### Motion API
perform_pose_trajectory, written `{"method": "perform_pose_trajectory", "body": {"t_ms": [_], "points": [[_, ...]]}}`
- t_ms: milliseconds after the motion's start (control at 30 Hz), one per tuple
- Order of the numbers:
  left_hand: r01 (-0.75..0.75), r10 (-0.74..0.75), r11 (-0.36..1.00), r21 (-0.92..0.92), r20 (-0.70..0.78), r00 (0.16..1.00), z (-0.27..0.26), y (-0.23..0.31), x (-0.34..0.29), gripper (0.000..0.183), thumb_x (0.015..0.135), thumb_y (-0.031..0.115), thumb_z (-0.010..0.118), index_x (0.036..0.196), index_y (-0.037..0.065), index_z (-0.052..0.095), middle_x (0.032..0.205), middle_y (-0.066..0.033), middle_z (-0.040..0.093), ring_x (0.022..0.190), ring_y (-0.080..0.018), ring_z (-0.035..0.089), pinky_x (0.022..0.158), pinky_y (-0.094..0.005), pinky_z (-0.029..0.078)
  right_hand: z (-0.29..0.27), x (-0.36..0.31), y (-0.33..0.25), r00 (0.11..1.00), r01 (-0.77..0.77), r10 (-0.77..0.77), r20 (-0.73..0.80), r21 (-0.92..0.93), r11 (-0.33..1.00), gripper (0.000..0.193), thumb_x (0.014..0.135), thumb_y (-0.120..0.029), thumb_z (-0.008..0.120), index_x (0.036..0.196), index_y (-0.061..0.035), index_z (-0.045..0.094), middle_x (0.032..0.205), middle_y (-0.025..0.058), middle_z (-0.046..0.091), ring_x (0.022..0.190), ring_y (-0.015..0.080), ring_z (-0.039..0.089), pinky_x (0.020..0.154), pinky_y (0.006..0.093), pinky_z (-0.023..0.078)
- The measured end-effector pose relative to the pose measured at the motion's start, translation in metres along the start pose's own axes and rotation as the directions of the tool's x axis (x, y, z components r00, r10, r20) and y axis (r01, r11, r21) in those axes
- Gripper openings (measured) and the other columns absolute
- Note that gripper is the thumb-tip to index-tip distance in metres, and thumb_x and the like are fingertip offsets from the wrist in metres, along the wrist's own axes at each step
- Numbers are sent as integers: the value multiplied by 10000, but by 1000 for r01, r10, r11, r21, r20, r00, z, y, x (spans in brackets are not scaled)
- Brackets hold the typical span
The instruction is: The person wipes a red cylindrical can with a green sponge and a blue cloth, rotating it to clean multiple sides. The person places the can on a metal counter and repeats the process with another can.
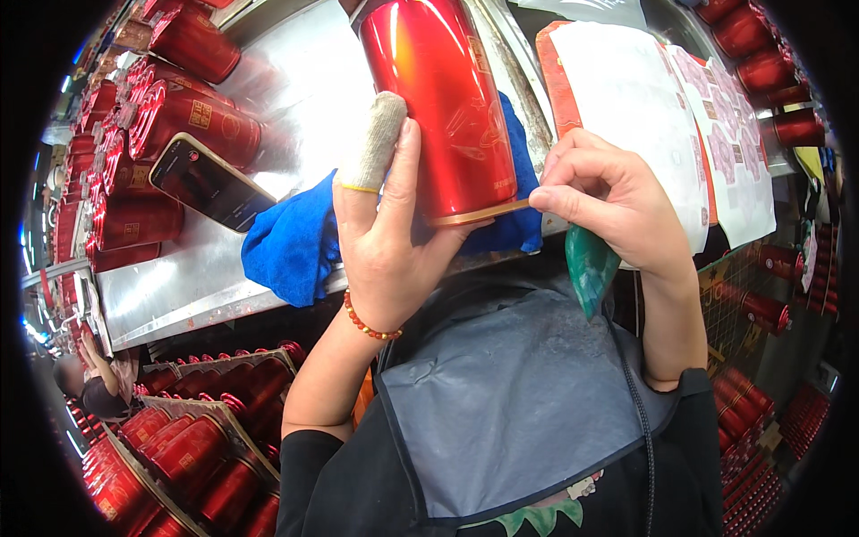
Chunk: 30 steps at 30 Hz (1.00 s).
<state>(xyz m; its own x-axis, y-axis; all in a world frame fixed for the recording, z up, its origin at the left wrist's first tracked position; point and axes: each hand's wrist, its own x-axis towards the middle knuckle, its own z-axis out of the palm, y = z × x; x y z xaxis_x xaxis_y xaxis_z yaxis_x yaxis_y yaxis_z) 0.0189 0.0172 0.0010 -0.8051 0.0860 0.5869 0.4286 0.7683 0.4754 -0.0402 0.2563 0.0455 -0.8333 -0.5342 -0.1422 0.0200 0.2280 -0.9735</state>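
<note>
My left hand (380, 215) is wrapped round the lower part of a glossy red metal canister (438, 103), with a knitted finger cot on one finger. The canister lies tilted over a blue cloth (300, 242), its tan-gold rim toward me. At the rim's right end is my right hand (617, 192), thumb and forefinger pinched together. Below its palm a glossy green pointed object (589, 268) sticks out; its upper part is hidden by the hand. Whatever lies between the pinching fingertips is too small to make out.
A phone (210, 183) leans beside several red canisters (183, 121) on the metal table (215, 291). White sheets with printed labels (626, 107) lie at the right. Crates of red canisters (188, 447) stand below left; a person (103, 385) is at the far left.
</note>
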Motion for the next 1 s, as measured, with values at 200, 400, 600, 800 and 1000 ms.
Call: {"method": "perform_pose_trajectory", "body": {"t_ms": [200, 400, 600, 800, 1000], "points": [[65, -63, 995, -73, 28, 998, 4, -4, -11, 963, 764, 201, 907, 1545, -32, 396, 1577, -258, 398, 1400, -400, 452, 1153, -458, 376, 5, 5, 6, 1000, -22, 22, 8, -18, 1000, 119, 925, -63, 756, 853, 8, 694, 960, 8, 580, 783, 44, 546, 681, 207, 425], [60, -61, 991, -116, -6, 998, -1, -2, -17, 728, 851, 168, 817, 1476, -30, 501, 1508, -234, 493, 1338, -392, 501, 1153, -455, 362, 12, 10, 13, 999, 21, -21, -25, 1, 1000, 200, 892, -199, 821, 823, -32, 735, 836, -14, 551, 683, 57, 481, 609, 236, 402], [-300, 300, 952, 61, 0, 954, -19, 8, -28, 295, 819, 91, 767, 1111, 53, 788, 1223, -107, 711, 1051, -268, 645, 875, -336, 565, 12, 9, 12, 999, -37, 37, 19, 17, 999, 139, 927, -104, 771, 849, -11, 702, 909, -13, 572, 745, 37, 507, 661, 208, 397], [-405, 405, 913, 56, 16, 914, -7, 19, -8, 327, 748, 102, 810, 1074, 78, 798, 1182, -36, 705, 1112, -263, 605, 854, -359, 572, 12, 9, 9, 1000, 21, -20, 14, -30, 999, 152, 932, -117, 767, 852, -13, 691, 901, -14, 574, 724, 33, 491, 641, 208, 382], [-74, 77, 977, 198, -11, 997, 8, 18, 9, 928, 684, 360, 920, 1462, 18, 547, 1493, -186, 510, 1293, -363, 494, 1078, -451, 392, 10, 8, 9, 998, 60, -61, -6, -80, 995, 160, 933, -129, 770, 846, -23, 687, 881, -16, 582, 698, 30, 487, 618, 208, 373]]}}
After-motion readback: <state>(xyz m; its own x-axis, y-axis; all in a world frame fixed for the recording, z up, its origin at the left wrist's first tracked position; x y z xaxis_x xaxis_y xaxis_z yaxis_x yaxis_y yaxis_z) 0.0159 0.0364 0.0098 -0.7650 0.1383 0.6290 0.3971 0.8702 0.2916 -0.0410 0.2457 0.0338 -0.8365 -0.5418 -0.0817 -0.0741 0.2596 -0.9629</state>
